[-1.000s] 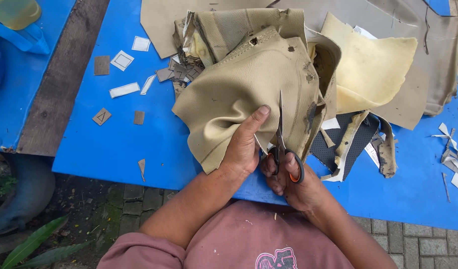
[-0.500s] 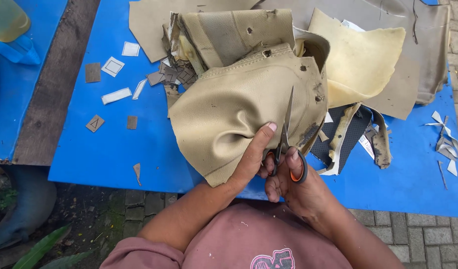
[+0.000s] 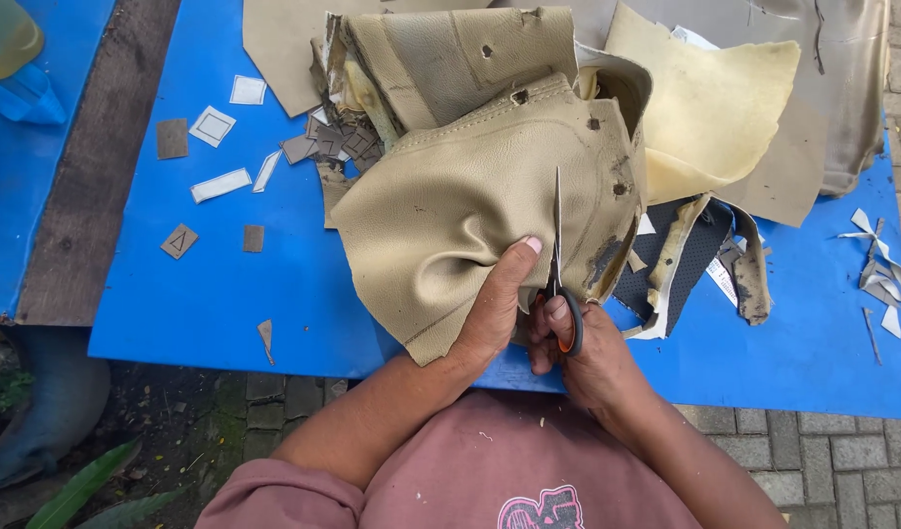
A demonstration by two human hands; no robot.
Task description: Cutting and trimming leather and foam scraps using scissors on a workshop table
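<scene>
Shifted since half a second ago: scissors (image 3: pixel 558 264) stand more upright, blades over the beige leather piece (image 3: pixel 450 216) on the blue table (image 3: pixel 206 304). Left hand (image 3: pixel 495 309) presses the leather flat, thumb extended. Right hand (image 3: pixel 578 353) grips the scissors' handles.

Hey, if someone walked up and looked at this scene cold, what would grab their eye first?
Most striking is the big crumpled beige leather piece at the centre of the bright blue table. The left hand presses it flat while the right hand works orange-handled scissors, blades pointing away over the leather. Small cut square scraps lie scattered to the left.
</scene>
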